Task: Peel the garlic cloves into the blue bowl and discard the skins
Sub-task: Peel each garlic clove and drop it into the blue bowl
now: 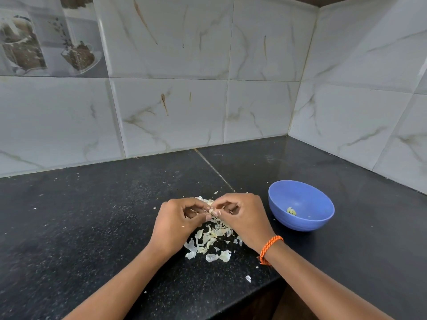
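Head view, centre of frame: left hand [178,218] and right hand [242,215] meet, fingertips curled, pinching one small garlic clove [210,211] between them. It looks light, firm, slippery once bare; its papery skin tears easily, so nails should catch an end. Skins [212,241] lie beneath; blue bowl [307,222] sits right.

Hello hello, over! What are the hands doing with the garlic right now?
Left hand and right hand both pinching one garlic clove, mid-peel. Blue bowl at right, peeled bits inside. Skins piled on counter below. Nothing blocking.
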`<state>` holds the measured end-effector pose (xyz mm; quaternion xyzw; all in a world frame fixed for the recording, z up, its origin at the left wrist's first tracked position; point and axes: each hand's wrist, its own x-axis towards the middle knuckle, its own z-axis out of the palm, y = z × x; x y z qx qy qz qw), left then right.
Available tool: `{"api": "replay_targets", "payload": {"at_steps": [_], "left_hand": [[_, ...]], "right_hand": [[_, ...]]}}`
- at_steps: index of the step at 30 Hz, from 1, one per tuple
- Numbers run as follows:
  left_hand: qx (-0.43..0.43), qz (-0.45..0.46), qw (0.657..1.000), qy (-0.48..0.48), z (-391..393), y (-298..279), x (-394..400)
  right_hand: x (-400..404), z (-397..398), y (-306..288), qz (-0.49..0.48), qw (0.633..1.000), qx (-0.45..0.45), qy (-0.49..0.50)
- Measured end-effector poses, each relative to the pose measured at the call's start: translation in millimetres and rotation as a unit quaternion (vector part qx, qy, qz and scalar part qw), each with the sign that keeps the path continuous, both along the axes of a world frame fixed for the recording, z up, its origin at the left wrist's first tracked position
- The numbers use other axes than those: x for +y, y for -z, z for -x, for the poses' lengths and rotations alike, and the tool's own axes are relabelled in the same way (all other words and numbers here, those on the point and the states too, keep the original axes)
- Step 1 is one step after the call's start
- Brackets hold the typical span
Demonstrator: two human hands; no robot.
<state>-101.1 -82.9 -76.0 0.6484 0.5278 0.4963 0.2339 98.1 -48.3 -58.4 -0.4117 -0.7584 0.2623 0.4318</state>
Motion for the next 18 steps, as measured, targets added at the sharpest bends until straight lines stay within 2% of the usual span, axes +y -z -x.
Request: {"api": "replay_targets", "payload": {"at_steps": [6,14,18], "left_hand": [[0.013,0.002,1.000,0.000,-6.7,-1.4,-3.5],[0.018,-0.008,1.000,-0.009,-8.9,-1.7,-3.9],[0.027,-0.028,0.999,-0.002,-8.0,1.0,-2.6]], "right_hand": [[-5.9,-4.3,12.6,0.043,0.996,0.074,-0.030],[-1.7,-2.6,17.3,0.026,0.994,0.103,-0.003],[-2.2,-1.8,17.1,-0.013,0.994,0.105,-0.011]]}}
